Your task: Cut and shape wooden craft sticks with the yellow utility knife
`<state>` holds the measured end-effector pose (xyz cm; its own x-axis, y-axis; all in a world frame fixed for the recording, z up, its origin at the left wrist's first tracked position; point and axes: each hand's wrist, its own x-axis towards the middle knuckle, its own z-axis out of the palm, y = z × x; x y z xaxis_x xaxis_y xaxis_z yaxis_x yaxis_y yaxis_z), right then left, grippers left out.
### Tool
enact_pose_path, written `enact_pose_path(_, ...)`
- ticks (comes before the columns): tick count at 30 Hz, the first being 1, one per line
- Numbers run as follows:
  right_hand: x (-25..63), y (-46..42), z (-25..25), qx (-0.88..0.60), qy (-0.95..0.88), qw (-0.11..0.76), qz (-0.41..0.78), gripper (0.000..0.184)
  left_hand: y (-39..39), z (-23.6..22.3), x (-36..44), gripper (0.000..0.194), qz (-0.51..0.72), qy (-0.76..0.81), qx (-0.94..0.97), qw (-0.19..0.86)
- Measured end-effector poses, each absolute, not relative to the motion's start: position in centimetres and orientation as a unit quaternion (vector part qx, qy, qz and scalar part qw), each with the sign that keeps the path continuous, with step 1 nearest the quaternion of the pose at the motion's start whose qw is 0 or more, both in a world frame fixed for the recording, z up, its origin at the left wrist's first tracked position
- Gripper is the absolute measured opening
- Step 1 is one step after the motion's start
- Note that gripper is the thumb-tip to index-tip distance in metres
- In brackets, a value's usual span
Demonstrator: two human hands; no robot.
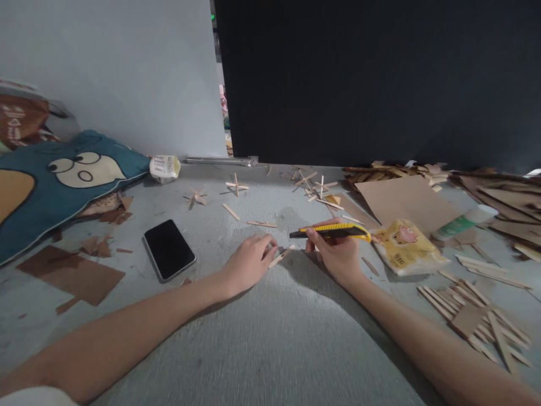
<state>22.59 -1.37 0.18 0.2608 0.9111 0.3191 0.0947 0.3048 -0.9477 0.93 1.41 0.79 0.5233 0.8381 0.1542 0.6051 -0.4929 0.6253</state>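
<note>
While a blue pillow [63, 194] with a cartoon face lies at the far left of the tabletop [253, 349], torn brown cardboard [76, 273] is scattered in front of it. Next comes a phone [169, 250], lying flat with its screen dark. Beyond the phone, two small crossed-stick shapes [236, 185] stand near loose wooden sticks [231, 212]. The left hand [247, 264] rests with its fingers curled, right by the near end of a short wooden stick [282, 256] (whether they grip it, I cannot tell). Just beyond that stick's other end, the right hand [336, 256] has its fingers clenched around a yellow and black cutter [338, 230], held above the tabletop and pointing left. Farther right are a yellow soft pack [408, 248], a green and white tube [465, 221] and, nearer the person, a heap of flat sticks [477, 316].
</note>
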Motion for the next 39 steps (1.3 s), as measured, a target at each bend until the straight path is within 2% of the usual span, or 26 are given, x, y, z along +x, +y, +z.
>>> enact_pose_path(4,22.7,-1.2,0.3,-0.498,-0.509,0.620,0.330,0.043,1.5,1.2,1.0,0.017,0.226,0.396,0.846,0.278)
enact_pose_path(9,22.8,-0.8,-0.1,-0.480,-0.503,0.633,0.341,0.048,1.7,1.4,0.9,0.028,0.196,0.321,0.894,0.244)
enact_pose_path(14,22.9,-0.7,-0.4,-0.473,-0.514,0.622,0.352,0.050,1.7,1.2,0.8,0.039,0.194,0.340,0.885,0.251)
enact_pose_path(19,22.8,-0.8,-0.2,-0.477,-0.530,0.607,0.350,0.049,2.1,0.8,0.8,0.036,0.245,0.355,0.868,0.245)
enact_pose_path(26,22.9,-0.7,0.2,-0.483,-0.542,0.584,0.362,0.046,2.1,0.7,0.8,0.036,0.192,0.367,0.888,0.197)
enact_pose_path(32,22.0,-0.8,0.4,-0.453,-0.543,0.590,0.389,0.055,1.9,0.4,1.1,0.044,0.198,0.370,0.880,0.221)
enact_pose_path(35,21.4,-0.8,0.3,-0.449,-0.552,0.595,0.375,0.050,1.9,0.0,1.1,0.053,0.208,0.377,0.875,0.221)
enact_pose_path(39,21.1,-0.7,-0.1,-0.453,-0.562,0.592,0.359,0.044,1.9,0.2,1.2,0.050,0.207,0.377,0.876,0.220)
